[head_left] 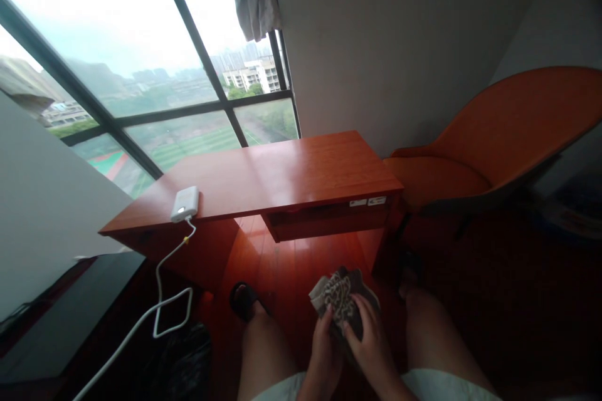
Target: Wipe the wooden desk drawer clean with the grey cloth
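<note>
A brown and beige patterned cloth item [339, 297], bunched up, is between my two hands at the lower middle, above the floor and between my knees. My left hand [323, 344] grips its lower left side, thumb on top. My right hand [369, 332] holds its right side, with the thumb near the light raised pattern and the fingers over the cloth. The undersides of both hands and the far folds of the cloth are hidden.
A reddish wooden desk [301, 169] stands ahead by the window. On its left end lies a white power bank [185, 203] with a white cable [160, 288] running down left. An orange chair [508, 131] is at the right, a dark cabinet [70, 319] at the left.
</note>
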Action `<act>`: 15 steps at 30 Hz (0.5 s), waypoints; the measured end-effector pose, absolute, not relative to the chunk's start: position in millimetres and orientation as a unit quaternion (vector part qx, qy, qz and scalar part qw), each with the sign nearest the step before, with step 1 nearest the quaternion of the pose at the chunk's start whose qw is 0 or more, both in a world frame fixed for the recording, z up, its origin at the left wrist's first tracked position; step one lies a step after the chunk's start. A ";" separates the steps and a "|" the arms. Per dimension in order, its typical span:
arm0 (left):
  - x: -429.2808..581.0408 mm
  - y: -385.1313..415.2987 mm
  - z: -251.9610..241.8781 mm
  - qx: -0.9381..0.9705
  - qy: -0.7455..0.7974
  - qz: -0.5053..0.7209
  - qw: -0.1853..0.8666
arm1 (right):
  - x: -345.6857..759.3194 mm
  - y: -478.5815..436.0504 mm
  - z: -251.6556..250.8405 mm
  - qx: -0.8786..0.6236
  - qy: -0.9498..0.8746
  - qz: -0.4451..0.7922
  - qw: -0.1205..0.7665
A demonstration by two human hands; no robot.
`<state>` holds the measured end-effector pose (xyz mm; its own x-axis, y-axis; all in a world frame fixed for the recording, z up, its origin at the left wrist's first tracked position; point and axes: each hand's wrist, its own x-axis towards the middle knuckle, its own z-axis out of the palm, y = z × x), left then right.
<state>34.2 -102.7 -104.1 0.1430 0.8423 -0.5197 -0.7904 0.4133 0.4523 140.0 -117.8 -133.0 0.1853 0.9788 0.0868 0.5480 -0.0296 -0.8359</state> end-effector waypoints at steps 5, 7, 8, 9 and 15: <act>39.1 -103.4 -111.5 0.031 0.313 0.512 0.800 | 130.1 -114.2 -138.2 -0.689 -0.550 0.257 0.396; 40.0 -104.3 -114.2 0.044 0.313 0.507 0.802 | 129.6 -112.5 -138.1 -0.690 -0.526 0.280 0.412; 39.6 -104.5 -116.0 0.048 0.323 0.510 0.796 | 131.3 -111.3 -136.9 -0.685 -0.508 0.304 0.424; 38.6 -104.5 -118.1 0.046 0.336 0.511 0.789 | 134.2 -109.8 -134.9 -0.679 -0.486 0.337 0.435; 32.6 -100.5 -130.2 0.010 0.388 0.520 0.761 | 154.7 -104.0 -114.1 -0.689 -0.288 0.485 0.455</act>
<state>32.6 -100.5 -130.2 0.1575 0.7993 -0.5799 -0.7836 0.4585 0.4192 154.7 -104.0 -114.1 0.3637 0.8383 -0.4062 -0.0431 -0.4204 -0.9063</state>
